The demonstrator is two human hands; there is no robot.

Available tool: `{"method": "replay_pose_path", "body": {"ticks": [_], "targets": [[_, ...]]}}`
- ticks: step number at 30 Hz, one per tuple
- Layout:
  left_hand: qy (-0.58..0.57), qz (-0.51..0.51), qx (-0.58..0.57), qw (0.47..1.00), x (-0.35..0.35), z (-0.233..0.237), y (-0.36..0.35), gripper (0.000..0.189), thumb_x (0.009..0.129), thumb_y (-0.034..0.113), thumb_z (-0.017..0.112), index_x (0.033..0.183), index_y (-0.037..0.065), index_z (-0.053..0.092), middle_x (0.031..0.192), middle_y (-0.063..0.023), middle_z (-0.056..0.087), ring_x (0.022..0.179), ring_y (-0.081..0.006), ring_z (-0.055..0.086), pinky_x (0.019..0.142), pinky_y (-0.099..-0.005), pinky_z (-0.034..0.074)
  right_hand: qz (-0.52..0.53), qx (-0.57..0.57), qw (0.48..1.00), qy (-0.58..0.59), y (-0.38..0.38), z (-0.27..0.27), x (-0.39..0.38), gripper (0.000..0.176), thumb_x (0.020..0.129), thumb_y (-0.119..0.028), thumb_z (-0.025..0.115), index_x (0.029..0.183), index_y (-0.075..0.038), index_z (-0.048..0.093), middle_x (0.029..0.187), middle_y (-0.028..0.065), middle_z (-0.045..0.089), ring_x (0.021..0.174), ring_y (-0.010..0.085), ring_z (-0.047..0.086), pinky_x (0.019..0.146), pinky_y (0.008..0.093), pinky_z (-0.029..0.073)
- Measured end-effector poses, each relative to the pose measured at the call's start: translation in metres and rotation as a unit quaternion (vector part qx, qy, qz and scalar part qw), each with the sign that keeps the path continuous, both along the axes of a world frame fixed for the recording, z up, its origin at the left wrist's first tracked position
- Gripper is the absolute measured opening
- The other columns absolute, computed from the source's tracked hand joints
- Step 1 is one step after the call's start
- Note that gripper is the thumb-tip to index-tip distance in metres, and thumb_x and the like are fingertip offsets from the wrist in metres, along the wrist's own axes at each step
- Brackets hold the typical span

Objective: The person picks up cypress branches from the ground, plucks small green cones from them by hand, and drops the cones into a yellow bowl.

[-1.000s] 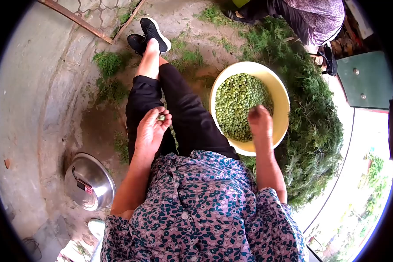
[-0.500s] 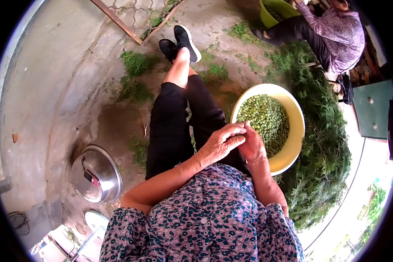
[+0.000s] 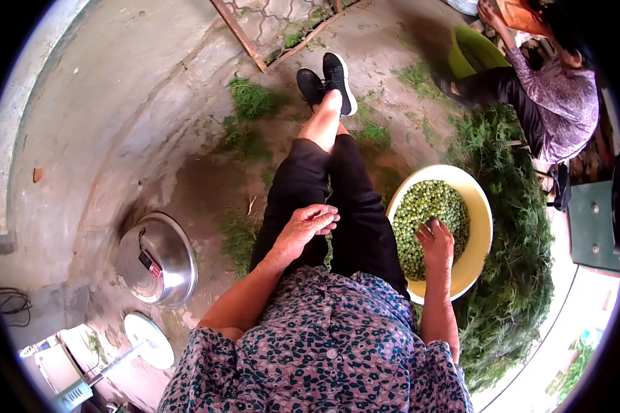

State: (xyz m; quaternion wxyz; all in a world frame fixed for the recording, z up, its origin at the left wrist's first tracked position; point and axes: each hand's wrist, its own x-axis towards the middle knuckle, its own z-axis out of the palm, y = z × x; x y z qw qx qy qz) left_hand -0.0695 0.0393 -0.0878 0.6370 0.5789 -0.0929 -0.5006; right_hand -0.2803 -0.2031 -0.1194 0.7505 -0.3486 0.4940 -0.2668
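Space has opened up between the left hand (image 3: 308,226) and the right hand (image 3: 437,242): half a second ago they were touching near the edge of the yellow tub (image 3: 481,230), and now they are apart. The right hand is over the small green balls (image 3: 430,196) inside the tub, with its fingers bent down and close together. I can't tell if it has hold of a ball or is only touching the pile. The left hand is up over the dark pants (image 3: 362,206), with its thumb and fingertips close together like a pinch, but I can't see what is between them, so I can't say if it holds anything. The tub sits just beside the pants, next to a big heap of leafy green plants (image 3: 510,289). I think the change means the part with both hands together is over for now, and each hand is on its own. A silver dish (image 3: 176,265) is off to the left, well apart from both hands, and another person (image 3: 561,113) sits near the far end of the heap
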Motion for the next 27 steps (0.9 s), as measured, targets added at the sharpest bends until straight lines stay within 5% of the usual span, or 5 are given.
{"method": "replay_pose_path", "body": {"ticks": [4, 10, 27], "targets": [[0.06, 0.035, -0.02, 0.997, 0.002, -0.028, 0.008, 0.028, 0.088, 0.024, 0.055, 0.105, 0.001, 0.057, 0.099, -0.0082, 0.061, 0.087, -0.017, 0.059, 0.08, -0.031, 0.047, 0.168, 0.016, 0.982, -0.083, 0.032, 0.032, 0.059, 0.027, 0.085, -0.015, 0.057, 0.106, 0.002, 0.053, 0.089, 0.0108, 0.06, 0.078, 0.0231, 0.061, 0.066, 0.0355, 0.053], [0.142, 0.087, -0.068, 0.984, 0.004, -0.03, 0.009, 0.028, 0.088, 0.017, 0.054, 0.11, -0.001, 0.053, 0.101, -0.0121, 0.06, 0.09, -0.0217, 0.059, 0.081, -0.0355, 0.048, 0.456, 0.093, 0.875, -0.13, 0.084, 0.017, 0.101, 0.033, 0.088, -0.015, 0.055, 0.114, 0.004, 0.05, 0.093, 0.0122, 0.061, 0.078, 0.0217, 0.063, 0.067, 0.0322, 0.054], [0.066, 0.015, -0.074, 0.995, -0.006, 0.01, 0.011, 0.029, 0.09, 0.017, 0.052, 0.114, 0.001, 0.053, 0.1, -0.0061, 0.061, 0.088, -0.0126, 0.058, 0.08, -0.027, 0.047, 0.38, 0.119, 0.902, -0.169, 0.065, -0.005, 0.114, 0.028, 0.09, -0.011, 0.05, 0.113, 0.005, 0.049, 0.092, 0.0146, 0.06, 0.079, 0.0245, 0.063, 0.067, 0.0338, 0.054]]}}
